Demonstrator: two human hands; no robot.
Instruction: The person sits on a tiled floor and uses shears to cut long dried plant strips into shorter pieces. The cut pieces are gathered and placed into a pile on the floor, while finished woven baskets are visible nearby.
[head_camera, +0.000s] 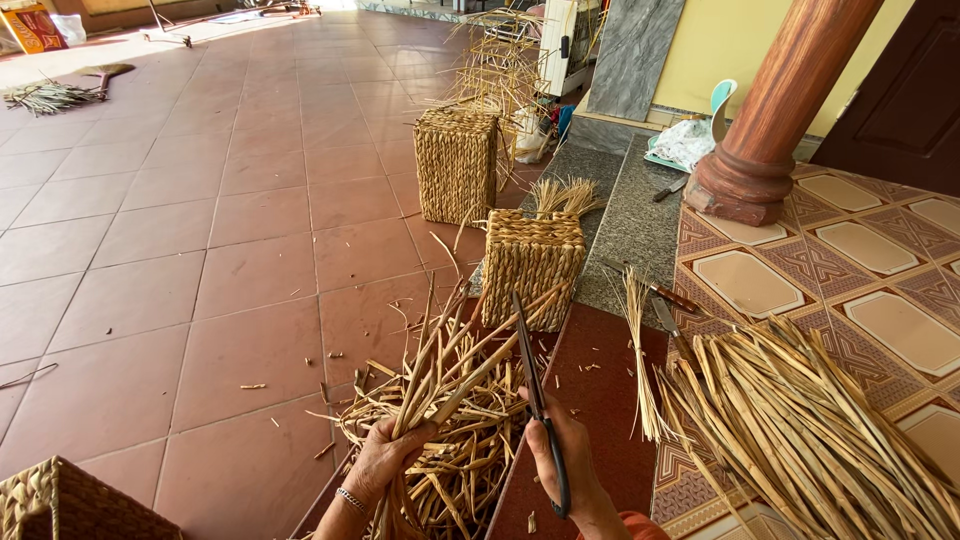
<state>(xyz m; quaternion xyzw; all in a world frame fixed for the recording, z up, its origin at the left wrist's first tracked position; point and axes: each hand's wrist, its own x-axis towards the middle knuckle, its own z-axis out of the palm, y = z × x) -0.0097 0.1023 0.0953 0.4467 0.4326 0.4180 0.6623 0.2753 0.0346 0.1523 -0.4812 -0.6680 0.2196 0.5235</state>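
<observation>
Down at six o'clock, your left hand (385, 462) is clenched around a bundle of dried straw stalks (450, 375) that fans up toward twelve, over a half-woven straw mat (455, 455) lying on the floor. Your right hand (560, 460) grips the handles of long black scissors (530, 375), blades pointing to twelve and crossing the stalk tips; whether the blades are parted is hard to tell.

Judging from this, the risk lies where the blades meet the stalks just above your left hand: if the bundle slips or springs, the cut could land uneven or come near your fingers. Loose stalks could also twist out of the grip, since they splay widely.

Counted: two finished woven baskets (533, 265) stand at twelve o'clock, one behind the other (457, 165), and the corner of a third (60, 505) shows at eight. One large pile of flat straw (810, 430) lies at three o'clock, a knife (668, 322) lies beside it, and one wooden pillar (775, 110) rises at one o'clock.
</observation>
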